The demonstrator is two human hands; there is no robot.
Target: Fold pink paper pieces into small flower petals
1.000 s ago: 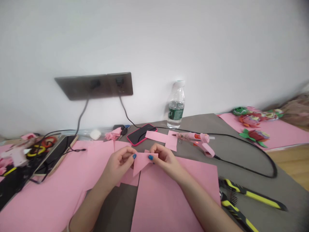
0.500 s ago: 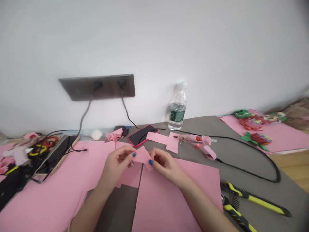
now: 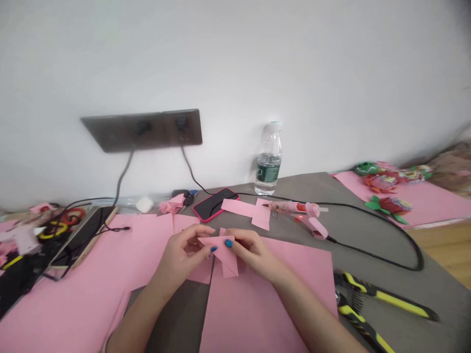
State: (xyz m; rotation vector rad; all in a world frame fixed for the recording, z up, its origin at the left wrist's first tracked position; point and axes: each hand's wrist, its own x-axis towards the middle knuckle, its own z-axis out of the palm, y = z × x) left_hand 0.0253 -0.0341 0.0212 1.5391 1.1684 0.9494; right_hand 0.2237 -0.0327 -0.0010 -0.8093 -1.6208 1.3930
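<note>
A small folded piece of pink paper (image 3: 225,255) is held between both hands, with creased flaps and a pointed edge toward the left. My left hand (image 3: 186,250) pinches its left side between thumb and fingers. On the right side, my right hand (image 3: 250,247) grips the paper with the thumb pressed on its front; the fingers behind are partly hidden. Below lies a large pink sheet (image 3: 265,299) on the grey table. Beyond the hands are crossed pink paper strips (image 3: 241,208) and a pink hot glue gun (image 3: 307,215) whose nozzle rests over them.
A phone in a pink case (image 3: 213,203) and a water bottle (image 3: 268,162) stand toward the wall. Yellow-black pliers (image 3: 390,299) lie at right, with paper flowers (image 3: 392,206) behind. More pink sheets (image 3: 91,284), another phone (image 3: 83,235) and cables crowd the left. The glue gun's cord (image 3: 415,240) loops right.
The pink paper has turned in my fingers and now shows a flap folded across it, its lower part hanging down. My hands stay close together. The view has shifted slightly.
</note>
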